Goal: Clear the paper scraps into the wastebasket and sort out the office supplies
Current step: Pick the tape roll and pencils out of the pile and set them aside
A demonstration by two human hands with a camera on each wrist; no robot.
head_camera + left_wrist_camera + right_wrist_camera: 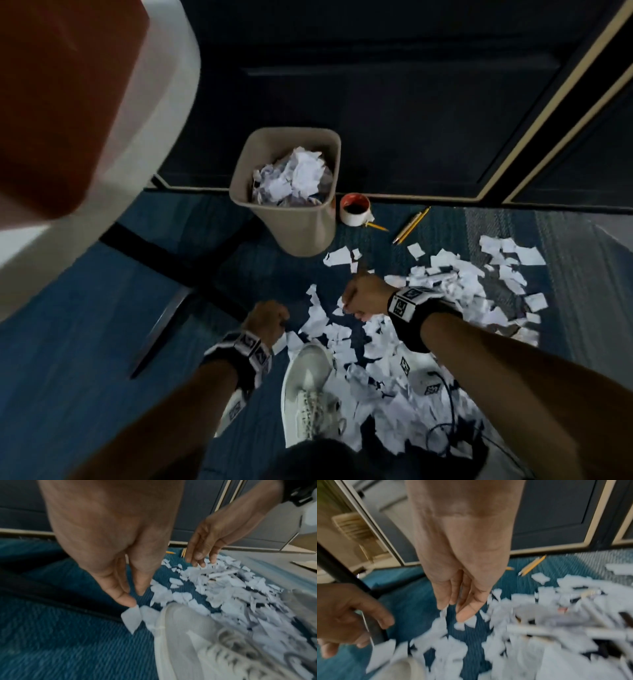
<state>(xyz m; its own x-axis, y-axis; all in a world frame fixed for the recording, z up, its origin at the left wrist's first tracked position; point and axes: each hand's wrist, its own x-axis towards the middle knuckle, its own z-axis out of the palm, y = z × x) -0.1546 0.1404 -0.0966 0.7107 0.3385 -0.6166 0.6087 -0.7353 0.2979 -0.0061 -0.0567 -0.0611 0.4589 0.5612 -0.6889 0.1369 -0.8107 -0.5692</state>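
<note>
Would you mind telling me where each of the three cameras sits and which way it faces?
Head: worn on the head, looking down at the wastebasket, the paper scraps on the carpet; both forearms, left hand, right hand and a white shoe show.
Left wrist: looks along the left hand toward the scraps; the right hand and shoe show.
Right wrist: looks along the right hand at the scraps; the left hand shows.
Shared: all three show the pencils.
</note>
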